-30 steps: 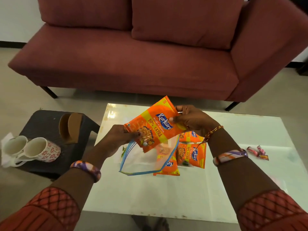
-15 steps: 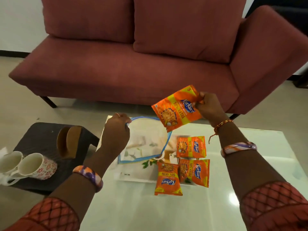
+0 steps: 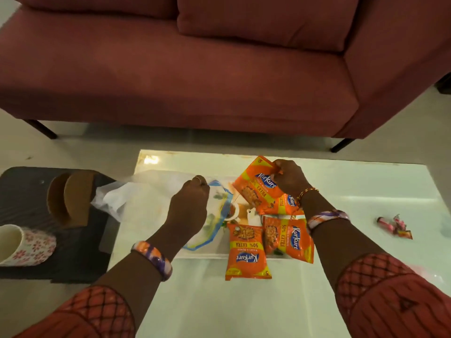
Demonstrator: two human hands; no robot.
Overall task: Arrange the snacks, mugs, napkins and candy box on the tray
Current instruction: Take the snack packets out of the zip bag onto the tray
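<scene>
My right hand [image 3: 288,180] pinches the top corner of an orange Kurkure snack packet [image 3: 258,187], low over the printed tray [image 3: 241,215] on the white table. Under that packet lies another orange packet [image 3: 286,202]. Two more orange packets [image 3: 246,252] [image 3: 289,239] lie at the tray's near edge. My left hand [image 3: 189,208] grips a clear zip bag with a blue rim [image 3: 219,213], held over the tray's left part. A floral mug [image 3: 23,245] stands on the dark side stool [image 3: 26,189] at the left.
A wooden napkin holder [image 3: 73,200] stands on the stool beside the mug. Wrapped candies [image 3: 395,226] lie on the table at the right. A red sofa [image 3: 195,64] fills the space beyond the table. The table's near part [image 3: 231,308] is bare.
My right hand has lowered the orange packet from above the sofa edge down onto the tray. My left hand has brought the zip bag down and leftward. The view has tilted down.
</scene>
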